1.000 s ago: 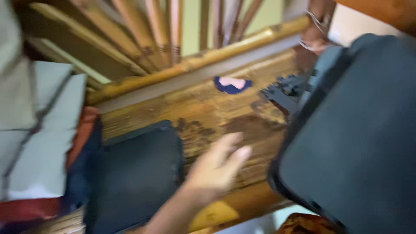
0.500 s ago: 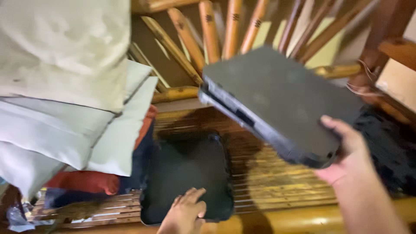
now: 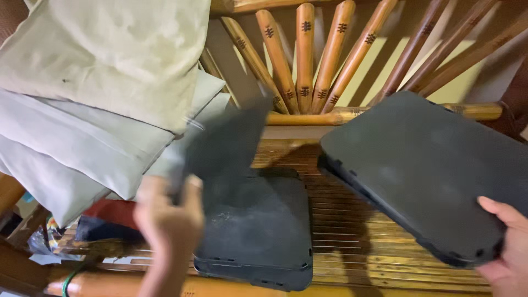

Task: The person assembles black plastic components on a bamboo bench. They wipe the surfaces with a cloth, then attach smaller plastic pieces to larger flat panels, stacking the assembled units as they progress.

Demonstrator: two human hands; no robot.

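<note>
Left hand: the left hand (image 3: 170,217) is raised above the front left part of the bench seat (image 3: 352,231), with the fingers closed on the lower edge of a dark flap (image 3: 225,140); the hand is blurred, so the exact grip cannot be told.
Dark flap: it is lifted up and back toward the backrest spindles (image 3: 305,55); it appears to be a thin cover, though the blur leaves that unsure.
Dark case on seat: the flat dark case (image 3: 256,231) lies on the slats at the front edge of the seat, just right of the left hand.
Right hand: the right hand (image 3: 509,250) is seen at the right front corner, thumb laid on top of a large dark tablet-like slab (image 3: 423,170), which is gripped at its near corner.
Slab: it is held tilted above the right half of the seat, apart from the case.
Cushions: pale cushions (image 3: 104,82) are stacked at the left end of the bench.
</note>
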